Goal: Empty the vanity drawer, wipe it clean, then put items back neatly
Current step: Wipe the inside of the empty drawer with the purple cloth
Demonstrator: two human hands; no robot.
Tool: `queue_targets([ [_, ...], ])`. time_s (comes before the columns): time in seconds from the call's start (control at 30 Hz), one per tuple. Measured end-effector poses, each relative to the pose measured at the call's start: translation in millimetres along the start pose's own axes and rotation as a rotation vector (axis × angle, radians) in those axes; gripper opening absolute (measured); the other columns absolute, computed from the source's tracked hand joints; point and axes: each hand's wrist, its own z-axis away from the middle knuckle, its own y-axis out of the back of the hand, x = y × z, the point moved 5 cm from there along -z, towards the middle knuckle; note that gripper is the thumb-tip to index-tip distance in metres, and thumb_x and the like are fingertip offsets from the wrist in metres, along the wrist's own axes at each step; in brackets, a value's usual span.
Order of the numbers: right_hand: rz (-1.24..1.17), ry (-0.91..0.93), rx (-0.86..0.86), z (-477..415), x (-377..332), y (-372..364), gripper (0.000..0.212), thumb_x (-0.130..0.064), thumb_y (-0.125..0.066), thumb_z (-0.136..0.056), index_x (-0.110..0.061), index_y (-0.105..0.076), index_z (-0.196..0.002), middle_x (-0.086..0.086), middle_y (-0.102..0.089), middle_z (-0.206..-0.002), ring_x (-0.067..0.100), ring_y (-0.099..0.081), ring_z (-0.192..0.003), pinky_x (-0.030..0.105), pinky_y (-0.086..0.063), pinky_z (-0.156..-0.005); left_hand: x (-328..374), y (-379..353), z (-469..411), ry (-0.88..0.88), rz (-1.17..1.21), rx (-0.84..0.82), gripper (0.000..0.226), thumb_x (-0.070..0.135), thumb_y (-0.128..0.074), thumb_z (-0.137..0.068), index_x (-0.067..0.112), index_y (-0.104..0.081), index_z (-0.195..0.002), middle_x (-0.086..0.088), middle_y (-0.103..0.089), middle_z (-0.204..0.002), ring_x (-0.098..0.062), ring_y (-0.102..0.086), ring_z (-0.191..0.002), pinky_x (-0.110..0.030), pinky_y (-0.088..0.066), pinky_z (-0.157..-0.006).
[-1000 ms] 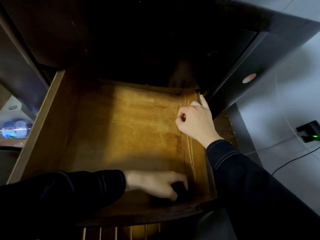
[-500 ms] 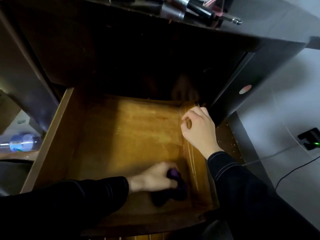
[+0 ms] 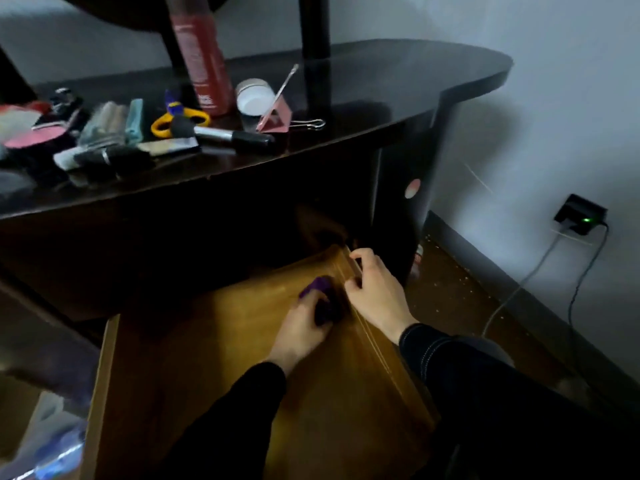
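Looks like bare amber wood inside the drawer (image 3: 214,358), matt and faintly streaked. Dark lacquered wood on the bench (image 3: 398,81), glossy enough to mirror. Soft purple cloth (image 3: 320,289), matt. Smooth red plastic on the bottle (image 3: 201,57), yellow plastic on the scissors (image 3: 180,121), bright wire metal on the binder clip (image 3: 310,124). Dark woven sleeve (image 3: 450,358), pale stitching.
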Motion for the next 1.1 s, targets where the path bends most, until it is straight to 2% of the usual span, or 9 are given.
queue_targets([
  [0.17,0.018,-0.018,0.013,-1.5,1.7,-2.0,0.047,-0.028,-0.059,-0.097,-0.025,-0.039,-0.139,0.001,-0.053,-0.133,0.018,-0.065,-0.087,0.031,-0.054,-0.071,6.3,-46.2,16.5,-0.095,-0.250,-0.050,0.048,0.020,-0.064,-0.068,0.020,-0.057,-0.116,0.001,-0.056,-0.121,-0.018,-0.045,-0.116,-0.032,-0.040,-0.105],
  [0.37,0.013,-0.015,0.023,-0.8,1.5,-2.9,0.045,-0.026,-0.058,-0.096,-0.023,-0.039,-0.137,0.002,-0.054,-0.127,0.015,-0.057,-0.073,0.028,-0.045,-0.063,18.0,-48.7,60.0,-0.373,-0.186,-0.250,0.039,0.016,-0.060,-0.068,0.015,-0.060,-0.106,0.000,-0.061,-0.110,-0.017,-0.049,-0.110,-0.025,-0.042,-0.094],
  [0.47,-0.008,-0.033,0.032,-0.4,3.6,-2.9,0.045,-0.027,-0.059,-0.096,-0.023,-0.040,-0.137,0.001,-0.055,-0.124,0.015,-0.058,-0.075,0.029,-0.045,-0.064,7.4,-38.6,63.9,-0.405,-0.287,-0.219,0.045,0.026,-0.061,-0.072,0.021,-0.058,-0.116,0.005,-0.058,-0.119,-0.017,-0.047,-0.112,-0.027,-0.042,-0.094],
  [0.6,-0.118,-0.121,0.018,0.2,10.5,-3.0,0.043,-0.033,-0.059,-0.096,-0.024,-0.042,-0.135,-0.006,-0.059,-0.111,0.012,-0.062,-0.073,0.028,-0.045,-0.061,-12.7,-12.4,25.0,-0.089,-0.235,-0.111,0.041,0.030,-0.064,-0.085,0.027,-0.056,-0.125,0.006,-0.057,-0.122,-0.019,-0.049,-0.113,-0.035,-0.046,-0.095],
  [0.73,-0.101,-0.129,0.016,-0.8,10.7,-4.4,0.034,-0.035,-0.057,-0.097,-0.026,-0.045,-0.128,-0.008,-0.057,-0.103,0.010,-0.060,-0.066,0.028,-0.043,-0.058,-29.6,10.1,-32.6,0.217,0.162,0.138,0.033,0.011,-0.072,-0.086,0.024,-0.061,-0.114,0.012,-0.067,-0.103,-0.015,-0.065,-0.104,-0.015,-0.048,-0.082],
  [0.87,-0.061,-0.089,0.019,0.1,2.0,-3.6,0.024,-0.033,-0.055,-0.097,-0.025,-0.044,-0.117,-0.005,-0.054,-0.103,0.014,-0.060,-0.073,0.034,-0.052,-0.065,-49.4,14.6,-79.0,0.529,0.470,0.351,0.025,0.024,-0.072,-0.092,0.023,-0.061,-0.114,0.010,-0.062,-0.109,-0.017,-0.060,-0.104,-0.030,-0.048,-0.088],
  [0.93,-0.029,-0.074,0.027,0.7,0.0,-2.4,0.022,-0.032,-0.055,-0.097,-0.023,-0.044,-0.114,-0.003,-0.054,-0.104,0.016,-0.061,-0.078,0.035,-0.055,-0.069,-50.2,7.6,-97.7,0.571,0.458,0.354,0.018,0.030,-0.069,-0.094,0.023,-0.062,-0.109,0.006,-0.059,-0.113,-0.020,-0.059,-0.106,-0.039,-0.050,-0.096],
  [1.0,-0.007,-0.073,0.041,-0.3,0.8,-2.1,0.023,-0.031,-0.054,-0.098,-0.022,-0.044,-0.116,-0.002,-0.054,-0.108,0.017,-0.060,-0.082,0.031,-0.052,-0.069,-43.2,-5.3,-102.6,0.575,0.469,0.330,0.007,0.021,-0.067,-0.095,0.024,-0.061,-0.095,-0.004,-0.066,-0.110,-0.021,-0.063,-0.092,-0.040,-0.054,-0.085],
  [1.1,-0.013,-0.064,0.036,-2.0,2.3,-2.4,0.023,-0.030,-0.054,-0.098,-0.020,-0.044,-0.117,-0.001,-0.053,-0.109,0.018,-0.059,-0.084,0.030,-0.049,-0.069,-33.1,-13.5,-93.3,0.420,0.444,0.330,0.020,0.002,-0.065,-0.092,0.015,-0.063,-0.107,-0.009,-0.068,-0.104,-0.024,-0.064,-0.091,-0.037,-0.053,-0.079],
])
